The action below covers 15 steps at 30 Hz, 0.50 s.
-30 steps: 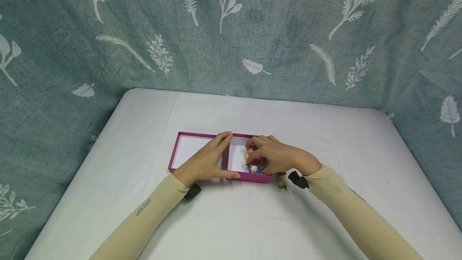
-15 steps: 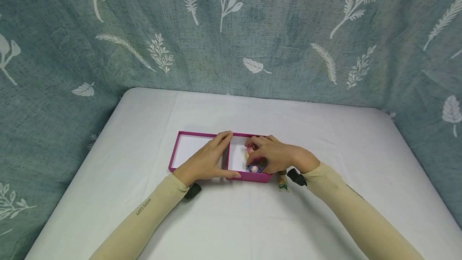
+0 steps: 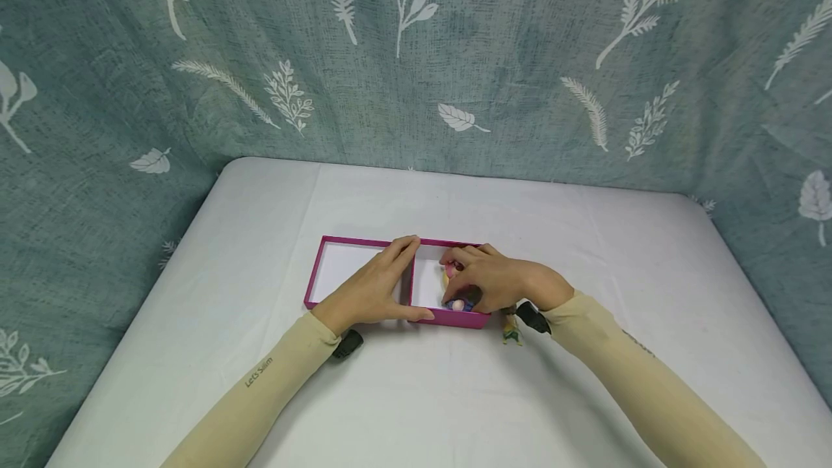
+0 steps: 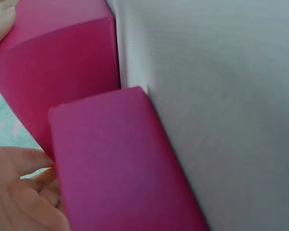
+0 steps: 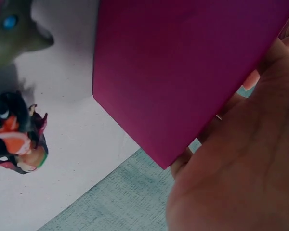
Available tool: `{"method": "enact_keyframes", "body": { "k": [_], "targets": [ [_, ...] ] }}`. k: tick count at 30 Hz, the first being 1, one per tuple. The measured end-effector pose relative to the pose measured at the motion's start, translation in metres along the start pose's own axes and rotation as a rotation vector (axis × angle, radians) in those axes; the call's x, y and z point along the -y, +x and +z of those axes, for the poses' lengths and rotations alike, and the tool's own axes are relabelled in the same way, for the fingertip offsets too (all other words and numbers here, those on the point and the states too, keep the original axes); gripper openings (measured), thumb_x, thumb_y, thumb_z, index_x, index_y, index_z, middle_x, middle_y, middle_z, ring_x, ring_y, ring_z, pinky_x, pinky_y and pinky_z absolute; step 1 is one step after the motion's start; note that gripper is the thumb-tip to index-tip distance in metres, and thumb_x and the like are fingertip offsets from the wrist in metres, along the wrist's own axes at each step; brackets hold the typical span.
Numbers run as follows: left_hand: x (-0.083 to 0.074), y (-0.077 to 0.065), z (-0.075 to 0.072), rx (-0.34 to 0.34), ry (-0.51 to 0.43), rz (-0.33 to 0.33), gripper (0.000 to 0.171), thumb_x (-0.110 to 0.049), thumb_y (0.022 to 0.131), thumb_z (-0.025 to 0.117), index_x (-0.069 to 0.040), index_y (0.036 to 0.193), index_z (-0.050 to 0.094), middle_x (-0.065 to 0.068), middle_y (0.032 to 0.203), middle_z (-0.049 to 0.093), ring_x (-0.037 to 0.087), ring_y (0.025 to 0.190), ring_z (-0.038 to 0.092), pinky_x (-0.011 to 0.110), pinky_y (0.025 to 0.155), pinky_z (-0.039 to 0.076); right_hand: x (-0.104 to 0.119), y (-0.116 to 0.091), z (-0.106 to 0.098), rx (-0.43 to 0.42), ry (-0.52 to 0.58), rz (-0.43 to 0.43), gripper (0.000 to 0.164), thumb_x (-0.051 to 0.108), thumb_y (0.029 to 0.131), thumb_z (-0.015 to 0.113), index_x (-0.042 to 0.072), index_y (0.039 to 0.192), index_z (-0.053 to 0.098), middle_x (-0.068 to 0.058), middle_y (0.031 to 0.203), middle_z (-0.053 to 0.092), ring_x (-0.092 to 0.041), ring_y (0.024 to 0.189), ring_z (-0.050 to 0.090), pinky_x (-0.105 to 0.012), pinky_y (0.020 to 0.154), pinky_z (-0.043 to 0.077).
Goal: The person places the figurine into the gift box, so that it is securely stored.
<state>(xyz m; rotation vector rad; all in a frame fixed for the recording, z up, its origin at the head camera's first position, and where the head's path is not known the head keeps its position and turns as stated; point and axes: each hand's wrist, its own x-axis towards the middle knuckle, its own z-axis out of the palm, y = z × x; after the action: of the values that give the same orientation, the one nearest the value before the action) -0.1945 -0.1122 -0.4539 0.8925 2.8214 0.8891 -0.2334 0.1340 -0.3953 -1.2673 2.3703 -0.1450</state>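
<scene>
Near the right edge of the magenta box, we are curving our right hand over toy figurines already inside, its grip uncertain, and spreading our left hand wide across box and lid, seemingly midway, a loose figurine outside the near right corner apparently awaiting handling.

The left sleeve reads "Let's Slim"; the right sleeve's print is illegible.

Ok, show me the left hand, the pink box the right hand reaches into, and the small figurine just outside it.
Left hand [image 3: 369,292]: head view, on the back of the hand.
Pink box [image 3: 451,318]: head view, on its near wall.
Figurine [image 3: 510,330]: head view, on its middle.
</scene>
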Motion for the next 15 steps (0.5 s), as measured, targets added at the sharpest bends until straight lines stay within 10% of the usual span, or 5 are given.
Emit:
{"method": "enact_keyframes", "body": {
  "k": [15],
  "targets": [
    [-0.0008,0.001,0.0008,-0.006,-0.006,-0.003,0.119,-0.072,0.072,0.071,-0.007,0.157,0.018,0.006,0.161,0.022,0.024,0.146,0.031,0.043,0.116,0.034,0.0019,-0.0075,-0.0066,0.027,0.043,0.009,0.039,0.013,0.085,0.073,0.026,0.122,0.071,-0.013,0.155,0.035,-0.038,0.143,0.028,-0.066,0.112,0.022]
  ]
}}
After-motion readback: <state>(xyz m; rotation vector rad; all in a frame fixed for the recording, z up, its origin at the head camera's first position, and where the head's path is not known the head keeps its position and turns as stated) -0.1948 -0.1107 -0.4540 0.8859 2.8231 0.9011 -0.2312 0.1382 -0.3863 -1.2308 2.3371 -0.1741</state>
